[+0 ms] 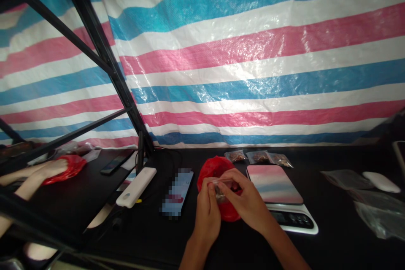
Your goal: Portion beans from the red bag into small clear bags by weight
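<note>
OK, grip first: the left hand [207,215] and right hand [249,198] are both closed on a small clear plastic bag [223,190], pinching it between fingers and thumbs above the table. Something dark sits inside the bag, mostly hidden by the fingers, so I can't identify it. A red plastic bag [209,175] is bunched directly behind and below the hands, touching them.

Just right of the hands: a digital kitchen scale [292,219] with a flat pink-and-blue top, display too dark to read. Just left: a phone [177,192] lying flat, screen pixelated. Further left, a white power bank [136,187] sits at an angle, with black cable nearby.

Behind the red bag, three small packets of brown material [257,157] lie in a row near the back edge of the black table [335,240]. Far right: a white oblong object [381,181], possibly a mouse, and crumpled clear plastic bags [378,213].

Separate station on the left, beyond a black metal frame [104,67]: another person's hand [53,168] rests on a second red bag [72,169], with a dark phone [114,164] nearby. A pink, white and blue striped tarp [253,55] hangs behind everything.
</note>
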`<state>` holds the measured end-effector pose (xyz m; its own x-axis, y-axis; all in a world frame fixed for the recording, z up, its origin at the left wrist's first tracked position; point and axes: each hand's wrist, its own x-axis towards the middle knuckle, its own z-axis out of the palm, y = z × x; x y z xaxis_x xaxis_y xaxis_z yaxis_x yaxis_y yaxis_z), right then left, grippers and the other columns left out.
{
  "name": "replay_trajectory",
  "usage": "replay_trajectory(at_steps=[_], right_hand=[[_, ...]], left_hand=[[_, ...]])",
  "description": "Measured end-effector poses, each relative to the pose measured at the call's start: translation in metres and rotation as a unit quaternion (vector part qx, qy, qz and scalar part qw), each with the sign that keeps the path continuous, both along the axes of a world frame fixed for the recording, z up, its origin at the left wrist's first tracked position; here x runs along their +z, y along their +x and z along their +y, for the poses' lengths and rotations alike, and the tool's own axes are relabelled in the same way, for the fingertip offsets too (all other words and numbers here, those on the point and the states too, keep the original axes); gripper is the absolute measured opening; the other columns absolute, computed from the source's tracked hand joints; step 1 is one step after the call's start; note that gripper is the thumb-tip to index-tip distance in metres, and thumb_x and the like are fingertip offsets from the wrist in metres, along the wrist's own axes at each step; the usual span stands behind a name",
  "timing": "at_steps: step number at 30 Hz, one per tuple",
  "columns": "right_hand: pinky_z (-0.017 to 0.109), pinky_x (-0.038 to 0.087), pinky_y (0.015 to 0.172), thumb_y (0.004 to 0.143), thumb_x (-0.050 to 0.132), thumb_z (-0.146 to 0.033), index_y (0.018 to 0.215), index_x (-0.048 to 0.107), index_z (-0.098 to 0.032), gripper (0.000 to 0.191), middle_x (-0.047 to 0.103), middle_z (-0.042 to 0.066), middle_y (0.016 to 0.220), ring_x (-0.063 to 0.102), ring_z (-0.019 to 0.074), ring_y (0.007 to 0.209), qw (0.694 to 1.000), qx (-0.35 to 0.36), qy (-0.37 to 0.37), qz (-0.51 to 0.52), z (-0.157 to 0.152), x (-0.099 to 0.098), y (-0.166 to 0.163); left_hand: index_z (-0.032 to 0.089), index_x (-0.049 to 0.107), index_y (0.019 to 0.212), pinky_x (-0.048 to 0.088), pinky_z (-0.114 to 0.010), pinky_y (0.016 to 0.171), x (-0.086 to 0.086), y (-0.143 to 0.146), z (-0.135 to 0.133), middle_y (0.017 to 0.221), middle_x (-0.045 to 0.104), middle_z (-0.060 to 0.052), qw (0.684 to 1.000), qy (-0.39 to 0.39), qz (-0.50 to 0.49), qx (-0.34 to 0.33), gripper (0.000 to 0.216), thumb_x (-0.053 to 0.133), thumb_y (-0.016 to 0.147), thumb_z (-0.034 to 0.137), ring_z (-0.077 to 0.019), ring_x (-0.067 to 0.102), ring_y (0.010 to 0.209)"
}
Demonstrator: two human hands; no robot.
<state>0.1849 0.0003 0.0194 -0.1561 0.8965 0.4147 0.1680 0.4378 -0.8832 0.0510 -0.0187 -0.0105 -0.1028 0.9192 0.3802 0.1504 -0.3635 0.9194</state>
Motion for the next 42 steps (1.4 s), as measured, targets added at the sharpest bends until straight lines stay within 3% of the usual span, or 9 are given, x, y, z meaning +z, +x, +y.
replay_trajectory(at_steps=[6, 9, 17, 24, 30, 37, 42], right_hand=[[0.03, 0.049, 0.074, 0.094, 0.064, -0.039, 0.081, 0.067, -0.022, 0.022, 0.064, 0.004, 0.09, 0.061, 0.0184, 0.083, 1.0, -0.008, 0.013, 0.005, -0.001, 0.002, 0.002], [0.03, 0.05, 0.075, 0.093, 0.064, -0.039, 0.082, 0.067, -0.022, 0.021, 0.063, 0.004, 0.091, 0.062, 0.0187, 0.085, 0.999, -0.016, 0.024, 0.016, 0.0, 0.002, 0.003], [0.03, 0.053, 0.077, 0.091, 0.066, -0.042, 0.084, 0.071, -0.022, 0.022, 0.065, 0.005, 0.093, 0.064, 0.0195, 0.087, 0.999, -0.006, -0.011, 0.043, 0.0, 0.003, 0.007], [0.032, 0.052, 0.087, 0.09, 0.067, -0.039, 0.089, 0.075, -0.023, 0.018, 0.066, 0.004, 0.095, 0.065, 0.0201, 0.092, 0.999, 0.004, -0.031, 0.033, 0.002, 0.002, 0.014], [0.031, 0.051, 0.085, 0.09, 0.067, -0.036, 0.083, 0.071, -0.022, 0.016, 0.065, 0.005, 0.095, 0.064, 0.0202, 0.093, 0.999, -0.02, -0.005, 0.044, 0.002, 0.002, 0.013], [0.032, 0.05, 0.087, 0.087, 0.071, -0.038, 0.087, 0.073, -0.022, 0.016, 0.067, 0.004, 0.096, 0.064, 0.021, 0.095, 0.997, 0.0, -0.041, 0.064, 0.004, -0.001, 0.019], [0.031, 0.049, 0.089, 0.088, 0.071, -0.038, 0.085, 0.072, -0.022, 0.017, 0.066, 0.003, 0.094, 0.063, 0.0196, 0.095, 0.996, 0.018, -0.038, 0.081, 0.002, 0.003, 0.023]], left_hand=[[0.02, 0.064, 0.103, 0.055, -0.034, 0.086, 0.001, -0.001, 0.001, 0.101, 0.071, -0.008, 0.999, 0.034, 0.013, 0.038, 0.036, 0.044, 0.104, 0.05, -0.0206, 0.068, 0.092], [0.021, 0.064, 0.099, 0.053, -0.033, 0.088, 0.001, -0.001, 0.002, 0.1, 0.07, -0.007, 0.998, 0.05, 0.017, 0.026, 0.03, 0.048, 0.103, 0.046, -0.0199, 0.067, 0.093], [0.021, 0.067, 0.099, 0.056, -0.033, 0.087, -0.001, 0.001, 0.003, 0.099, 0.073, -0.008, 0.999, 0.034, -0.004, 0.021, 0.028, 0.055, 0.1, 0.046, -0.0213, 0.07, 0.093], [0.02, 0.069, 0.095, 0.058, -0.032, 0.082, 0.002, 0.007, 0.003, 0.096, 0.075, -0.008, 0.997, 0.047, -0.017, 0.058, 0.029, 0.057, 0.098, 0.047, -0.0218, 0.072, 0.089], [0.021, 0.069, 0.098, 0.058, -0.032, 0.083, 0.0, 0.009, 0.004, 0.098, 0.074, -0.007, 0.999, 0.035, -0.004, 0.033, 0.025, 0.056, 0.1, 0.042, -0.0209, 0.072, 0.09], [0.02, 0.07, 0.092, 0.057, -0.028, 0.085, 0.006, 0.011, 0.002, 0.095, 0.075, -0.006, 0.995, 0.085, 0.014, 0.046, 0.019, 0.059, 0.098, 0.034, -0.019, 0.071, 0.09], [0.02, 0.069, 0.095, 0.057, -0.028, 0.085, 0.006, 0.011, 0.001, 0.096, 0.075, -0.005, 0.997, 0.071, -0.013, 0.035, 0.017, 0.059, 0.099, 0.034, -0.0178, 0.072, 0.091]])
